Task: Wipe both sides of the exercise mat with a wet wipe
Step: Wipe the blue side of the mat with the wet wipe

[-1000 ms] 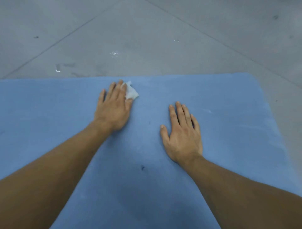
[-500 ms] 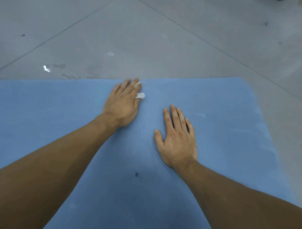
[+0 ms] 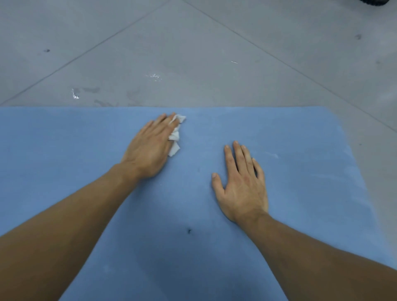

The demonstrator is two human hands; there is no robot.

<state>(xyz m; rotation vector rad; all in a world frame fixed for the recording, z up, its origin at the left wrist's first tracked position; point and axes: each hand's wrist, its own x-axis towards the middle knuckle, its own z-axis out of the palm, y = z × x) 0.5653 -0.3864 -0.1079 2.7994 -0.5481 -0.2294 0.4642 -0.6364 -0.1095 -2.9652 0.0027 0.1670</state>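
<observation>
A blue exercise mat (image 3: 300, 133) lies flat on the floor and fills the lower part of the view. My left hand (image 3: 150, 146) lies flat near the mat's far edge, fingers straight, pressing a crumpled white wet wipe (image 3: 175, 137) against the mat; the wipe sticks out along the hand's right side and most of it is hidden under the palm. My right hand (image 3: 242, 184) rests flat on the mat to the right, fingers spread and straight, holding nothing. A small dark speck (image 3: 189, 231) marks the mat between my forearms.
Grey tiled floor (image 3: 193, 53) stretches beyond the mat, with wet patches (image 3: 75, 94) just past the far edge. The mat's right edge (image 3: 352, 150) runs diagonally down the right side. A dark object (image 3: 374, 2) shows at the top right corner.
My left hand has slid a little back and forth along the mat's far edge with the wipe; more of the wipe shows now than half a second ago. My right hand stays planted.
</observation>
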